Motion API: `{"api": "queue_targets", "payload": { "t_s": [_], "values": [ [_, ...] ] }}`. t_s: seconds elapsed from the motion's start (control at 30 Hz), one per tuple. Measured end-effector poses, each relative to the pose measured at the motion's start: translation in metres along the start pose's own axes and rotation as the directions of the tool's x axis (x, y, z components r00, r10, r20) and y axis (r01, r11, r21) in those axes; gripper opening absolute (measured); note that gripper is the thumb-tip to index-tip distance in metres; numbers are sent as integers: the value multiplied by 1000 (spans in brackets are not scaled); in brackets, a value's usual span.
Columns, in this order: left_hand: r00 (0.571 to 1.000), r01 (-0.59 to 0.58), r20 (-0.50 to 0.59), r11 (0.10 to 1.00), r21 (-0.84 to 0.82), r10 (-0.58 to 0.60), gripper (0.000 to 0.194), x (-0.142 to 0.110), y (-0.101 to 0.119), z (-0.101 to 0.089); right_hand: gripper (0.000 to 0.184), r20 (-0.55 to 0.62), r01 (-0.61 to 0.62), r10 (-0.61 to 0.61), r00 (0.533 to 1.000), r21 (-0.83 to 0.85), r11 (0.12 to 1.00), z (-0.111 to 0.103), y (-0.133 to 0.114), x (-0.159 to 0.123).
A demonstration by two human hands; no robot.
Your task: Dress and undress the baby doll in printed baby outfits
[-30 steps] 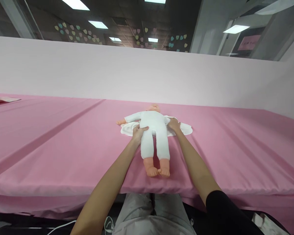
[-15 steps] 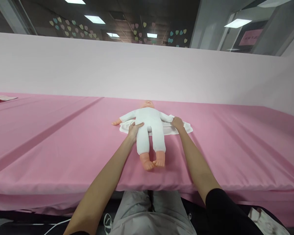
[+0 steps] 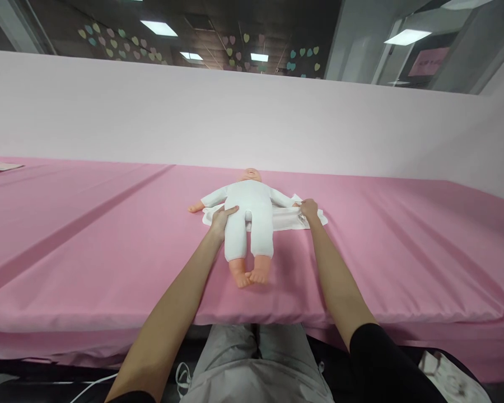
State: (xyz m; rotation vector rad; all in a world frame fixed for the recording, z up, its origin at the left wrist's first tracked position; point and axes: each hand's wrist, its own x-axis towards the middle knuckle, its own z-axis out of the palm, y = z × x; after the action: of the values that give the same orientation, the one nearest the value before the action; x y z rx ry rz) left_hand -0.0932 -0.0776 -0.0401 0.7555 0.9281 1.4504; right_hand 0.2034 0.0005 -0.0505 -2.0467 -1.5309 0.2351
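A baby doll (image 3: 248,196) in a white bodysuit lies on its back on a pink-covered table, head away from me and bare feet toward me. Under its hips and back a white cloth (image 3: 288,219), possibly a garment, is spread out to both sides. My left hand (image 3: 222,219) is closed around the doll's hip, thumb on top and the other fingers mostly hidden at its side. Beside the doll's hand on the right, my right hand (image 3: 309,209) is closed on the cloth's upper edge, its fingertips partly hidden.
The pink cover (image 3: 109,252) has long creases and drops over the table's near edge. A low white wall (image 3: 252,123) stands behind, with glass above it. Flat pale material (image 3: 2,167) lies at the far left. A light fabric item (image 3: 451,375) sits low at the right.
The doll's body and legs have shifted a little left with my left hand. My right hand has moved slightly right, away from the doll's hand, along the cloth.
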Motion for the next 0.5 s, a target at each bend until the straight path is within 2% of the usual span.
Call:
{"api": "queue_targets", "payload": {
  "t_s": [0.1, 0.2, 0.33, 0.5],
  "values": [
    [1000, 4, -6, 1000, -5, -4, 38, -1, 4, 0, 40, -15, -39, 39, 999, 36, 999, -2, 9, -2],
    [1000, -1, -8, 1000, -9, 1, 39, -3, 9, 0, 44, 5, -35, 34, 999, 54, 998, -5, 13, -3],
    [999, -30, -26, 999, -21, 29, 40, -7, 13, 0, 38, 80, 5, -9, 997, 52, 999, -11, 11, -2],
    [999, -11, -48, 999, -49, 8, 37, -11, 13, 2, 26, 179, 37, -31, 983, -27, 999, -20, 1, -2]
  ]
}}
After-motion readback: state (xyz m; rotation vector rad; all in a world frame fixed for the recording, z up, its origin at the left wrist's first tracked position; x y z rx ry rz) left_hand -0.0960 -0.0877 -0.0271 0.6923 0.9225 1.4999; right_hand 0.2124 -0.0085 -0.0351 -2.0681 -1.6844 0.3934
